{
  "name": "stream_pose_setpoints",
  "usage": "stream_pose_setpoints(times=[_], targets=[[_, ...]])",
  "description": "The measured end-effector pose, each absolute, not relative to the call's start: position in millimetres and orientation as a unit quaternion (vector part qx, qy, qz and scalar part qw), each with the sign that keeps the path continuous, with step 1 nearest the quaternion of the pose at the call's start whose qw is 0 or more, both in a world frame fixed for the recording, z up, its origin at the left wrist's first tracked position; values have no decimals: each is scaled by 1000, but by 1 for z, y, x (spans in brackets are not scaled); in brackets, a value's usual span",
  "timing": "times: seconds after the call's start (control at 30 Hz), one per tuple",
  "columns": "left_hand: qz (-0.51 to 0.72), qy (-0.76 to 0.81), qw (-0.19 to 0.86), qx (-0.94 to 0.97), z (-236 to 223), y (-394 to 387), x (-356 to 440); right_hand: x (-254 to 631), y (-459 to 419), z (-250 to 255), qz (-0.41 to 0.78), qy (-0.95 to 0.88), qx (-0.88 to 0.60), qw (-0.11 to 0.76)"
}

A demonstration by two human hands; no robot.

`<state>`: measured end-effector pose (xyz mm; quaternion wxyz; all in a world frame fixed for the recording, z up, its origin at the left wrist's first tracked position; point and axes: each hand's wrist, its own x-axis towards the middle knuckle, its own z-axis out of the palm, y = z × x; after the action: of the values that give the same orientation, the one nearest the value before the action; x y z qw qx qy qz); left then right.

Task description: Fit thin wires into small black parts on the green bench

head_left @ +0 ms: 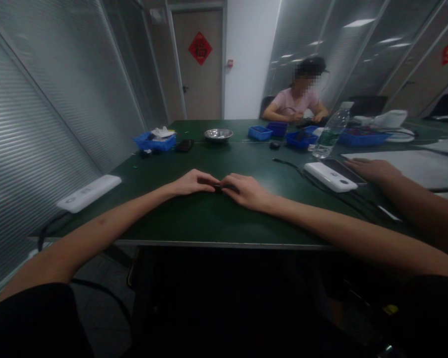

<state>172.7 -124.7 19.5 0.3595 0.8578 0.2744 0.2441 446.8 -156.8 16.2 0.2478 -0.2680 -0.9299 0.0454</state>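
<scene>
Over the middle of the green table, both my hands meet fingertip to fingertip around a small dark piece. Its kind is too small and too covered to make out. My left hand pinches it from the left, thumb and fingers closed together. From the right, my right hand holds it with bent fingers. The piece is close above the tabletop or touching it; I cannot tell which.
White power banks lie left and right, with cables. Farther back are a metal bowl, blue bins, a dark phone and a plastic bottle. A neighbour's hand rests at right; another person sits opposite.
</scene>
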Motion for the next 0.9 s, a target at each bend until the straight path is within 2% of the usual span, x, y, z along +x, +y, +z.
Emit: stream_pose_setpoints(times=[0.1, 0.27, 0.4, 0.63, 0.9], targets=[[242, 260, 348, 868, 21, -124, 173, 446, -157, 16, 35, -928, -281, 243], [228, 241, 268, 905, 21, -123, 173, 445, -159, 20, 20, -926, -309, 216], [221, 250, 256, 907, 20, -122, 173, 444, -161, 23, 15, -919, -338, 204], [244, 382, 253, 855, 17, -84, 129, 446, -159, 23, 22, -900, -385, 203], [298, 576, 43, 760, 10, -42, 12, 447, -159, 23, 23, -903, -379, 202]])
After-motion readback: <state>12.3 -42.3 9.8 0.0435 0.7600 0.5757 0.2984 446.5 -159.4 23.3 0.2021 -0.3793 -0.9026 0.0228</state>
